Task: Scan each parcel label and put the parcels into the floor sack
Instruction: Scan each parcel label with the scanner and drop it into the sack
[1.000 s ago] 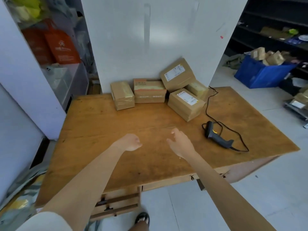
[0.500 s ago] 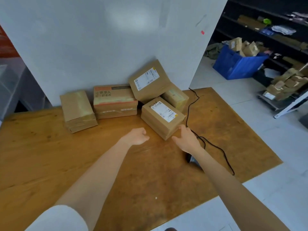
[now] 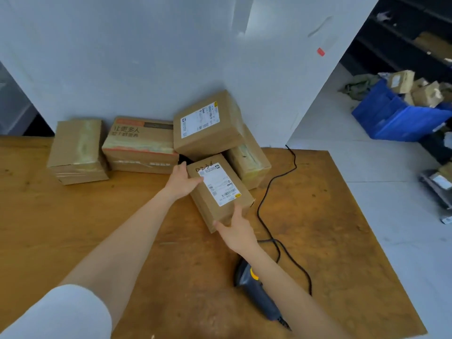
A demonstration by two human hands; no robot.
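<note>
Both arms reach out long across the wooden table (image 3: pixel 73 228), nearly straight at the elbow, toward the cluster of boxes at the table's far edge against the pale wall (image 3: pixel 146 57). The left hand (image 3: pixel 182 181) is turned palm-in against the far left end of the front parcel (image 3: pixel 220 192), fingers wrapped over its top corner and the thumb lying along the side. The right hand (image 3: pixel 236 231) meets the same parcel at its near right end, palm cupped beneath the corner, fingers spread up the cardboard. So the box is clasped between the two hands from opposite ends; whether it has left the tabletop I cannot tell. Its white label (image 3: pixel 219 183) faces up, a barcode at the nearer end. Just behind it a second labelled box (image 3: pixel 208 123) leans tilted on a taped box (image 3: pixel 249 157) near the far right corner. To the left along the far edge sit a printed carton (image 3: pixel 139 143) and a plain taped box (image 3: pixel 77 150), side by side. The handheld scanner (image 3: pixel 254 287) lies near the table's front right edge, partly under the right forearm, its black cable (image 3: pixel 266 192) snaking back toward the wall. A white sleeve (image 3: pixel 61 314) covers the left upper arm. On the floor at right stands a blue crate (image 3: pixel 396 118) heaped with parcels.
</note>
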